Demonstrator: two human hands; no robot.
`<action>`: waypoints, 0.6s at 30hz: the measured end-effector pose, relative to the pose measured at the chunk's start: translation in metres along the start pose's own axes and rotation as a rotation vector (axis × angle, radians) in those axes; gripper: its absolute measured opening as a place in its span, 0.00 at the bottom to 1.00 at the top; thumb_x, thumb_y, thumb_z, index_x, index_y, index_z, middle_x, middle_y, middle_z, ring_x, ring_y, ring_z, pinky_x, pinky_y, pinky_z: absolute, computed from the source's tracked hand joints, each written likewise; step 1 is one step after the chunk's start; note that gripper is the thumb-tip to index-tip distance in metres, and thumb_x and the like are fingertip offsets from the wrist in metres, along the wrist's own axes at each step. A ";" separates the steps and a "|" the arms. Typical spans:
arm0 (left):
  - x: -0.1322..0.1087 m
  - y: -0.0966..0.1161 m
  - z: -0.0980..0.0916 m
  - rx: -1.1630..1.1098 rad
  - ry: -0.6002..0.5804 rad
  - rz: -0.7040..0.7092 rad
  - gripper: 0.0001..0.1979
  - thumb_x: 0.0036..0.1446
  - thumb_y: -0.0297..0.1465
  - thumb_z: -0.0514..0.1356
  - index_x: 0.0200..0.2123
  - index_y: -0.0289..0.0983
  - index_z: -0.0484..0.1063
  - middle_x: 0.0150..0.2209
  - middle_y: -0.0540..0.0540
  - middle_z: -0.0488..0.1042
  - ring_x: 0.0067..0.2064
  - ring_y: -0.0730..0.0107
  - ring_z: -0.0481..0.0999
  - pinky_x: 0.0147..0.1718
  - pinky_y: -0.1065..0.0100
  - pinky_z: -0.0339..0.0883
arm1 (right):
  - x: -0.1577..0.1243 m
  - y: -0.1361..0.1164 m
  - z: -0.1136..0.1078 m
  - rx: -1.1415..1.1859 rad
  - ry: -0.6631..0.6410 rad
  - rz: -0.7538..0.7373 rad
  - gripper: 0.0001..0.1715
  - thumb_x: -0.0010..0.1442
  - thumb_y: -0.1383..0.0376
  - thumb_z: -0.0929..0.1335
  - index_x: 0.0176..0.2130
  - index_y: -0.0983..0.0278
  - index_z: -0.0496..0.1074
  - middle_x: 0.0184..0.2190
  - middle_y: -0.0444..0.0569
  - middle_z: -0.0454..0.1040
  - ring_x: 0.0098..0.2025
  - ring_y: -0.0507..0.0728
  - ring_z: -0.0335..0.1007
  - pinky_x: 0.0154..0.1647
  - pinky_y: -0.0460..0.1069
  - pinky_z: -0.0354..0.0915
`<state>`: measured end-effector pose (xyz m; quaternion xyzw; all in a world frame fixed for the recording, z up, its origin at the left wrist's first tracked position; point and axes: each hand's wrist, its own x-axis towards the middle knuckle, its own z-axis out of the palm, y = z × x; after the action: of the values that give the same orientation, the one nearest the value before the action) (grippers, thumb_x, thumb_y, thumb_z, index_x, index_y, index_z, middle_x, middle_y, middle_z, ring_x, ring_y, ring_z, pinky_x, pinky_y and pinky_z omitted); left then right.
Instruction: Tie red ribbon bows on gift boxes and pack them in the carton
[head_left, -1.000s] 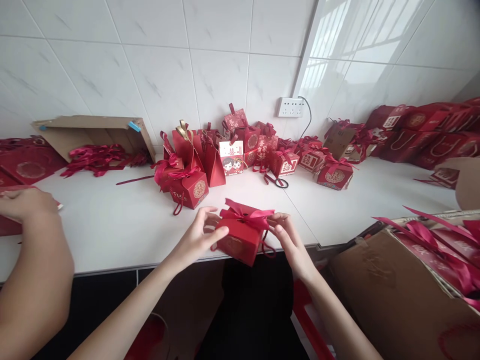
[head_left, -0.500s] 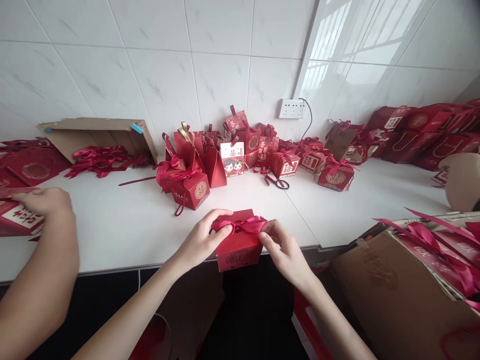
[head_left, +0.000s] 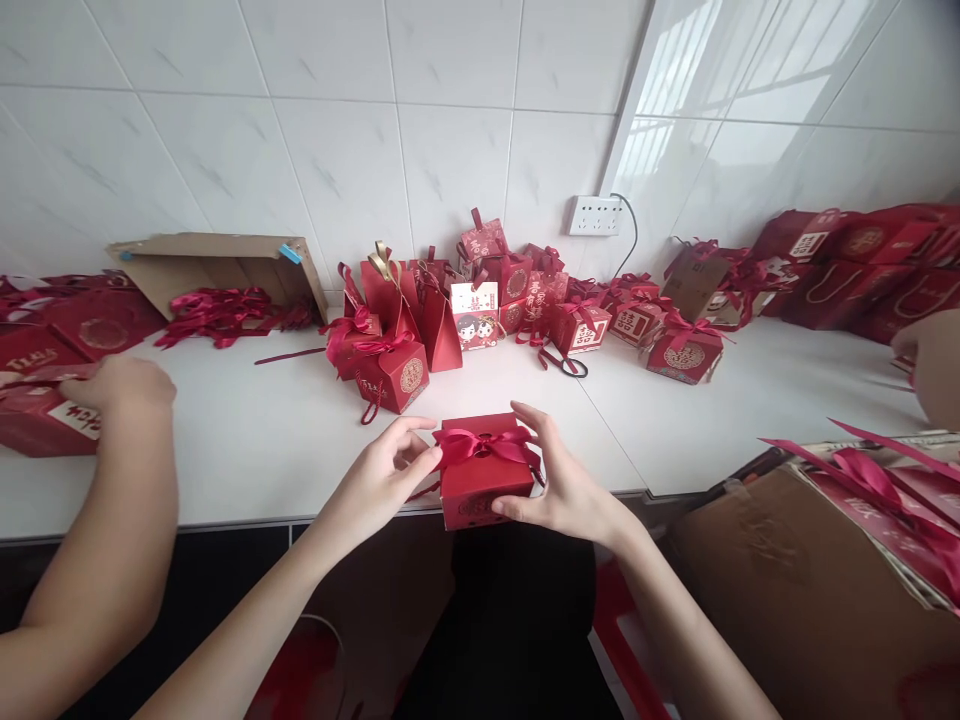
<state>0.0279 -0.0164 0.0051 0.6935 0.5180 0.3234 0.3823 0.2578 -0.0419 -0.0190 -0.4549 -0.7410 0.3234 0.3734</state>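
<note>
A red gift box [head_left: 487,482] with a gold round print stands at the counter's front edge. On its top lies a tied pink-red ribbon bow [head_left: 484,446], its loops spread to both sides. My left hand [head_left: 379,470] is at the box's left, thumb tip by the left loop and fingers bent but apart. My right hand [head_left: 570,490] spans the right side of the box, thumb against the front face and fingers reaching toward the back corner.
Finished red boxes [head_left: 394,375] with bows cluster along the wall. A cardboard tray [head_left: 225,262] holds loose ribbons [head_left: 217,318]. At left another person's hand [head_left: 131,385] rests on a red box [head_left: 37,420]. A large carton [head_left: 757,570] stands at right; a power strip [head_left: 596,215] hangs above.
My fingers have come off the bow's loops. My right hand has shifted to the box's side, with its thumb on the front. The view has turned slightly left.
</note>
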 end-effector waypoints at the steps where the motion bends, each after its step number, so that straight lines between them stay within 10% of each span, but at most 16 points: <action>1: -0.001 0.003 0.000 -0.015 0.008 0.018 0.18 0.56 0.42 0.56 0.46 0.39 0.66 0.29 0.51 0.71 0.31 0.70 0.72 0.33 0.68 0.66 | 0.001 0.001 0.001 0.037 -0.015 0.007 0.54 0.50 0.58 0.73 0.63 0.58 0.41 0.63 0.59 0.47 0.62 0.63 0.55 0.61 0.61 0.59; 10: -0.025 0.025 0.003 0.027 -0.211 0.077 0.13 0.59 0.40 0.55 0.39 0.40 0.74 0.30 0.51 0.73 0.30 0.74 0.71 0.30 0.74 0.65 | -0.001 0.010 0.003 0.011 0.023 -0.014 0.50 0.52 0.56 0.72 0.63 0.56 0.42 0.62 0.58 0.51 0.59 0.62 0.59 0.57 0.61 0.63; 18: -0.026 0.028 0.005 0.071 -0.391 0.153 0.16 0.58 0.40 0.55 0.47 0.44 0.75 0.33 0.50 0.77 0.33 0.68 0.74 0.32 0.70 0.69 | -0.024 -0.022 0.038 -0.678 0.322 -0.375 0.31 0.58 0.61 0.68 0.58 0.66 0.58 0.56 0.64 0.63 0.60 0.67 0.60 0.55 0.64 0.64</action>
<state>0.0385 -0.0473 0.0255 0.7935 0.3907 0.1923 0.4251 0.2235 -0.0776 -0.0271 -0.4541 -0.8076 -0.0875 0.3660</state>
